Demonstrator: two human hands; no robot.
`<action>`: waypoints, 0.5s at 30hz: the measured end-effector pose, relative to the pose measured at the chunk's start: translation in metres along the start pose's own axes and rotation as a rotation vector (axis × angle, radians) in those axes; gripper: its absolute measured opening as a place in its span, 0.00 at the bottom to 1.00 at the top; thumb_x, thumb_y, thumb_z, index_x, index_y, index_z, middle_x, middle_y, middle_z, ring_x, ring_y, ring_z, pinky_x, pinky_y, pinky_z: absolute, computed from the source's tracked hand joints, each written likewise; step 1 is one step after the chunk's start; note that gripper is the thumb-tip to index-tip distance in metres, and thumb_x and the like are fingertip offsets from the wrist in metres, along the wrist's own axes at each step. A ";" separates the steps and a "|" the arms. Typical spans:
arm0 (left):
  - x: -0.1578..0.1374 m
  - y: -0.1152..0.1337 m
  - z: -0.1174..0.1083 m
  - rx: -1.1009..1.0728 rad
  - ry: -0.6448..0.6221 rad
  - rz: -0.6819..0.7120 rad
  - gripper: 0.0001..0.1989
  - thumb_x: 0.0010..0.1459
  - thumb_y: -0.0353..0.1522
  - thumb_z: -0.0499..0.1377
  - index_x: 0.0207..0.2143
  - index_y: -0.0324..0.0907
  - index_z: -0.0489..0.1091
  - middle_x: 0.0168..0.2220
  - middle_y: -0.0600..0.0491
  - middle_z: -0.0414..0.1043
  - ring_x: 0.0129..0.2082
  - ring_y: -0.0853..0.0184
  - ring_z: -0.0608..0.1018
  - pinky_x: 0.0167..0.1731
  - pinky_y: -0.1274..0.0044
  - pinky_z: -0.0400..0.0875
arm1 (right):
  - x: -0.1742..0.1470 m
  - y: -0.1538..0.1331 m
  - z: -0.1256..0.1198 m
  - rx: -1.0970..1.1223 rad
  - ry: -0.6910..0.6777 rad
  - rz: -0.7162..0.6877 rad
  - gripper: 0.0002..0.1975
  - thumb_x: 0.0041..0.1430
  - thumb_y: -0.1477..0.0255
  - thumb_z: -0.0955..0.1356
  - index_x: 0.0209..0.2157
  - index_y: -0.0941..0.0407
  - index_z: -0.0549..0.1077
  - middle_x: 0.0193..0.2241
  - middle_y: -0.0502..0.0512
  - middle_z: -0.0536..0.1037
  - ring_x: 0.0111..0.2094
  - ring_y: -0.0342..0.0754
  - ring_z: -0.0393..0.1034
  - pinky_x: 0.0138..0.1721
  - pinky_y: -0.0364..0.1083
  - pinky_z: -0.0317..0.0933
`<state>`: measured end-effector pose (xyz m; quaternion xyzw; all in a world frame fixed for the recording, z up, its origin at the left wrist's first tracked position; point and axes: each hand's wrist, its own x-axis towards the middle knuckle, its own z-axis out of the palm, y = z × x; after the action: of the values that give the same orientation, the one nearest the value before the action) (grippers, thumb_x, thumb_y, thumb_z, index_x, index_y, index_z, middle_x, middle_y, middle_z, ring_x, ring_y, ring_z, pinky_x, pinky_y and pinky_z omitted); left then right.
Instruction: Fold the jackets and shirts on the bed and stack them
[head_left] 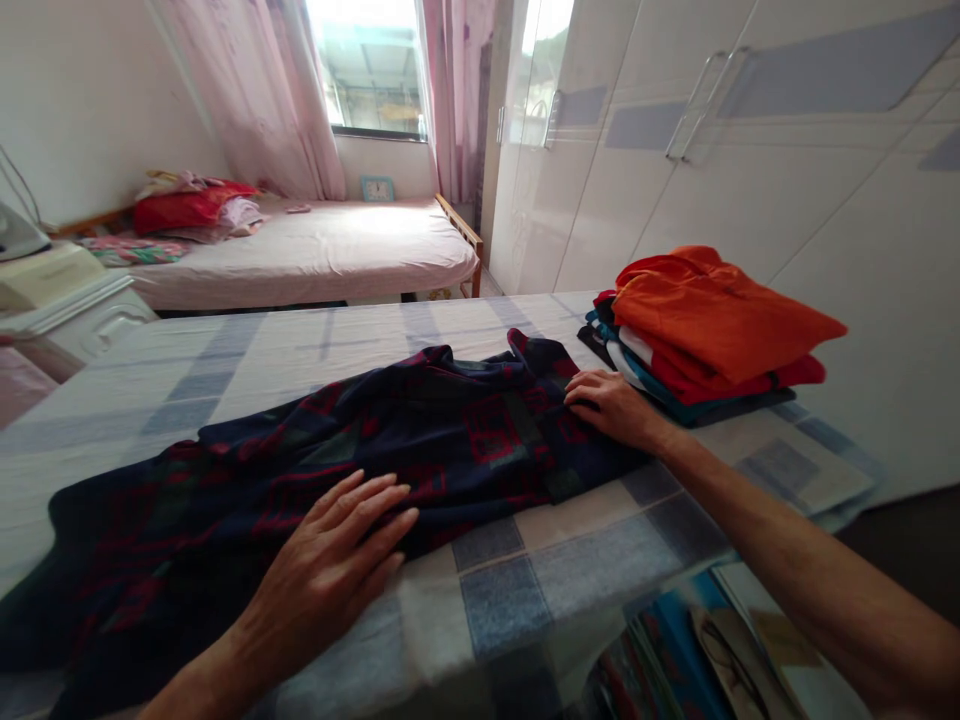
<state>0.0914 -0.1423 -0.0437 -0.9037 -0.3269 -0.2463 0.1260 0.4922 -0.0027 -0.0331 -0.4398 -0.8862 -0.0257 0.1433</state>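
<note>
A dark navy garment with red and green patterned patches [480,430] lies spread lengthwise across the table. Its fabric is wrinkled, and a raised edge like a collar or fold shows at the top. My left hand [341,550] rests palm down on the near middle of the cloth, fingers stretched out. Over the garment's right end is my right hand [611,408], its fingers slightly bent and lying on the fabric. Neither hand shows any cloth gripped between its fingers. Just beyond my right hand sits a stack of folded clothes [720,320], orange on top.
A blue and white checked cloth [495,600] covers the table. Books and a pair of glasses [724,650] lie below its near right edge. White wardrobes [675,200] line the right side. Behind are a bed [337,245] and a small clock [377,189]. An iron [19,235] stands far left.
</note>
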 end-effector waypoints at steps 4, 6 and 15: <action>-0.001 0.019 0.001 0.019 -0.010 0.073 0.12 0.59 0.29 0.56 0.46 0.40 0.69 0.36 0.51 0.74 0.36 0.66 0.75 0.39 0.73 0.70 | 0.004 0.000 -0.003 -0.149 -0.019 -0.003 0.11 0.62 0.69 0.60 0.33 0.55 0.74 0.38 0.57 0.76 0.44 0.51 0.67 0.48 0.50 0.53; 0.000 0.024 0.003 0.018 -0.046 0.110 0.12 0.62 0.25 0.50 0.45 0.38 0.69 0.34 0.51 0.74 0.34 0.68 0.75 0.37 0.74 0.71 | 0.011 0.000 -0.004 -0.179 0.024 0.028 0.13 0.63 0.69 0.59 0.35 0.56 0.73 0.38 0.58 0.76 0.44 0.51 0.67 0.48 0.49 0.53; 0.003 0.024 0.007 -0.122 -0.077 0.069 0.11 0.63 0.25 0.48 0.41 0.36 0.69 0.30 0.50 0.70 0.29 0.70 0.72 0.30 0.78 0.71 | 0.019 0.008 0.002 -0.106 0.010 0.368 0.16 0.61 0.59 0.60 0.36 0.54 0.72 0.35 0.55 0.78 0.35 0.50 0.72 0.34 0.45 0.57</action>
<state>0.1119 -0.1562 -0.0500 -0.9291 -0.2848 -0.2265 0.0666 0.4874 0.0167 -0.0302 -0.6014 -0.7874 -0.0478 0.1265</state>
